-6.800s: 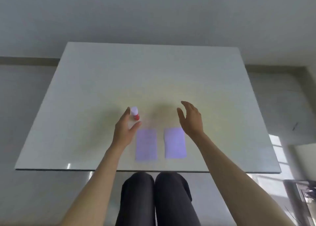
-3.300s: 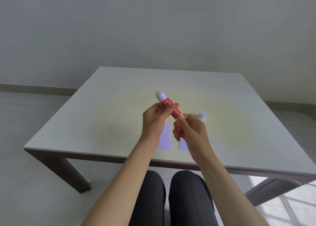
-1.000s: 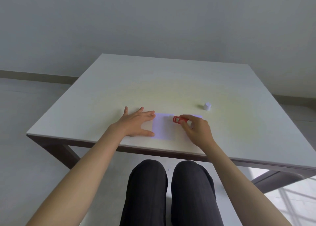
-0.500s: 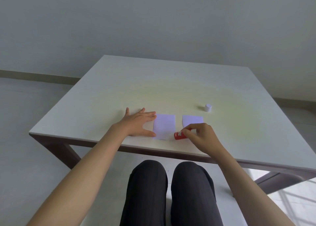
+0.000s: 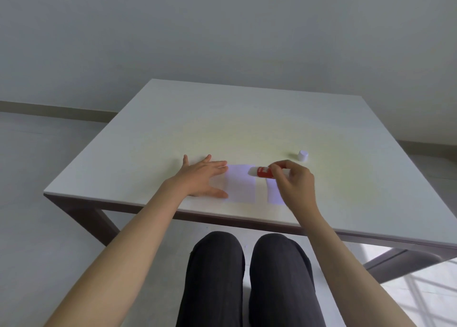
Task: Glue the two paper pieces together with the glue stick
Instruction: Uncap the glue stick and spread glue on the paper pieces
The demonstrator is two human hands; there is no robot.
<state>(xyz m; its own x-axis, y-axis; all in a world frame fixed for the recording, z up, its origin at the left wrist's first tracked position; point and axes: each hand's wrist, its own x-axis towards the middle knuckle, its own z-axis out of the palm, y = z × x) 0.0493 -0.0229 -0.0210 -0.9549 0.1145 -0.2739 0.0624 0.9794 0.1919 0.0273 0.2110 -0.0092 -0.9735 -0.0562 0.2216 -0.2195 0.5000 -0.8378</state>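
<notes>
Glue stick (image 5: 265, 172): gripped by right hand (image 5: 295, 182), carried from the left paper's (image 5: 241, 187) 6 o'clock edge to 1 o'clock; gluing apparently underway. Left hand (image 5: 202, 178): flat, fingers spread. Right paper (image 5: 274, 194): unjoined.

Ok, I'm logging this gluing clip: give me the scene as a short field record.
left hand: flat on table, fingertips on left paper
right hand: holds glue stick
glue stick: uncapped, tip at the left paper's far right corner
right paper: apart, partly hidden by right hand
cap: on table, beyond right hand
</notes>
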